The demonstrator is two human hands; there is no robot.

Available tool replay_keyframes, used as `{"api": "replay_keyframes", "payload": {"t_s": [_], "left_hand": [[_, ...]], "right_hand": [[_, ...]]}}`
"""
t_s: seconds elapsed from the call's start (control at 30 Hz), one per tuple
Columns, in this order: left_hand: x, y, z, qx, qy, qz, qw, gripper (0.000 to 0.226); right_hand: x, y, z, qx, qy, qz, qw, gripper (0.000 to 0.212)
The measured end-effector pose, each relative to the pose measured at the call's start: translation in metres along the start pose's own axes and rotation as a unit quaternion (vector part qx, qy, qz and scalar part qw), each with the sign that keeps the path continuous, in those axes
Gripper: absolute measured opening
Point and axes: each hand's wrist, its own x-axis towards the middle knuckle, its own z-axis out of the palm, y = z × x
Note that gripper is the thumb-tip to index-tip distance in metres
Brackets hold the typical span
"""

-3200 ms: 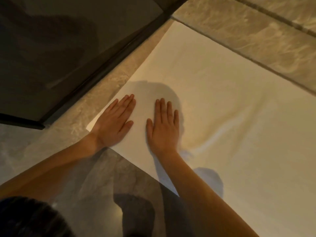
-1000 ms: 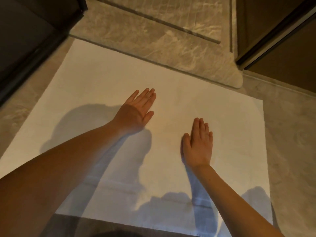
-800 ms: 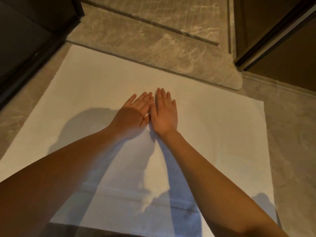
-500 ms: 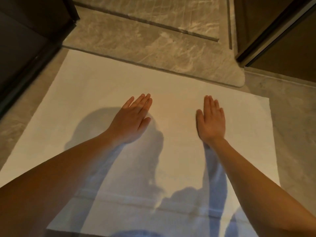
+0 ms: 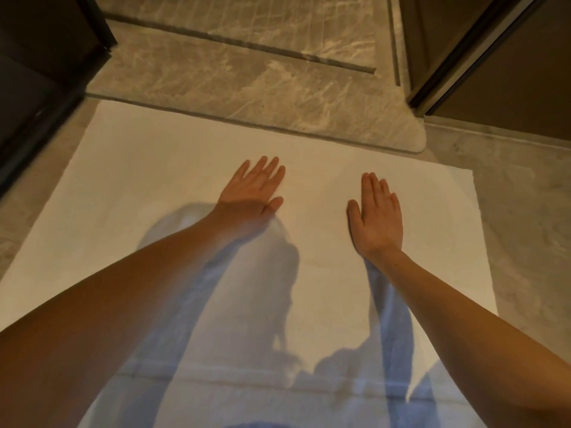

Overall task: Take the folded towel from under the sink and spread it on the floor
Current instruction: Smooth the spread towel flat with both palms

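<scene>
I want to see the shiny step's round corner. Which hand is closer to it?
Right. The right hand lies flat on the towel, below the step's rounded corner; the left hand lies farther left.

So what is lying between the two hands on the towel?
Nothing: in the head view only bare white towel lies between the left hand and the right hand, both pressed flat and open.

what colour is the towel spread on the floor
Plain white, no pattern, in the head view: towel.
</scene>
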Motion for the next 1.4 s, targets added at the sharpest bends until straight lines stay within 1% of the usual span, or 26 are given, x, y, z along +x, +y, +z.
{"api": "replay_keyframes", "payload": {"t_s": [0.07,0.13,0.2,0.23,0.33,0.37,0.4,0.47,0.57,0.63,0.7,0.8,0.87,0.93,1.03,1.1,1.17,1.23,1.27,1.3,1.33,1.4], "left_hand": [[0.0,-0.009,0.005,0.003,0.004,-0.017,1.0,0.061],[-0.002,-0.011,0.007,0.0,0.011,-0.012,1.0,0.063],[-0.001,-0.01,0.007,-0.004,0.021,-0.006,1.0,0.063],[-0.001,-0.009,0.007,-0.005,0.031,-0.002,1.0,0.062],[-0.003,-0.009,0.01,-0.001,0.075,0.016,0.997,0.056],[-0.004,-0.01,0.011,0.001,0.081,0.022,0.997,0.056],[-0.004,-0.01,0.011,0.004,0.081,0.025,0.996,0.056],[-0.003,-0.011,0.01,0.005,0.068,0.022,0.997,0.058],[-0.003,-0.01,0.006,-0.004,0.043,0.012,0.999,0.06],[-0.003,-0.009,0.005,-0.003,0.029,0.007,1.0,0.061],[-0.003,-0.009,0.004,-0.004,0.016,0.0,1.0,0.062],[-0.004,-0.002,-0.004,-0.024,-0.004,-0.027,0.999,0.064],[-0.017,0.009,-0.008,-0.03,0.014,-0.037,0.999,0.063],[-0.052,0.02,-0.01,-0.025,0.019,-0.014,0.999,0.061],[-0.126,0.024,-0.011,-0.011,-0.006,0.035,0.999,0.059],[-0.168,0.017,-0.011,0.013,-0.029,0.047,0.998,0.06],[-0.198,0.013,-0.008,0.019,-0.055,0.043,0.997,0.061],[-0.212,0.012,-0.003,0.005,-0.065,0.033,0.997,0.061],[-0.214,0.012,-0.001,0.001,-0.063,0.032,0.998,0.061],[-0.214,0.011,0.0,-0.001,-0.059,0.031,0.998,0.061],[-0.214,0.011,0.002,0.0,-0.057,0.031,0.998,0.061],[-0.214,0.009,0.004,0.001,-0.049,0.033,0.998,0.061]], "right_hand": [[-0.001,0.0,-0.002,-0.004,-0.002,-0.002,1.0,0.063],[0.0,-0.004,-0.005,-0.004,-0.011,0.025,1.0,0.062],[-0.001,-0.025,-0.006,-0.004,-0.004,0.048,0.999,0.062],[-0.005,-0.044,-0.004,0.009,0.004,0.036,0.999,0.062],[-0.028,-0.108,0.01,0.048,0.003,-0.094,0.994,0.06],[-0.036,-0.116,0.014,0.059,-0.001,-0.115,0.992,0.058],[-0.041,-0.112,0.016,0.061,-0.005,-0.118,0.991,0.058],[-0.048,-0.077,0.015,0.038,-0.016,-0.089,0.995,0.06],[-0.069,-0.002,0.005,0.019,-0.008,-0.006,1.0,0.063],[-0.083,0.029,-0.003,0.022,-0.006,0.044,0.999,0.065],[-0.087,0.037,-0.004,0.018,-0.008,0.059,0.998,0.065],[-0.087,0.033,-0.006,0.018,-0.013,0.057,0.998,0.064],[-0.087,0.033,-0.006,0.015,-0.013,0.056,0.998,0.065],[-0.086,0.036,-0.004,0.014,-0.016,0.062,0.998,0.066],[-0.086,0.036,-0.001,0.003,-0.015,0.059,0.998,0.067],[-0.084,0.035,-0.001,0.005,-0.009,0.052,0.999,0.068],[-0.084,0.033,-0.005,0.01,-0.009,0.065,0.998,0.068],[-0.09,0.016,-0.008,0.013,-0.007,0.097,0.995,0.068],[-0.099,-0.004,-0.008,0.02,0.001,0.102,0.995,0.067],[-0.113,-0.033,-0.005,0.032,0.009,0.085,0.996,0.065],[-0.132,-0.069,0.0,0.05,0.011,0.044,0.998,0.064],[-0.17,-0.145,0.017,0.088,-0.013,-0.061,0.994,0.061]]}}
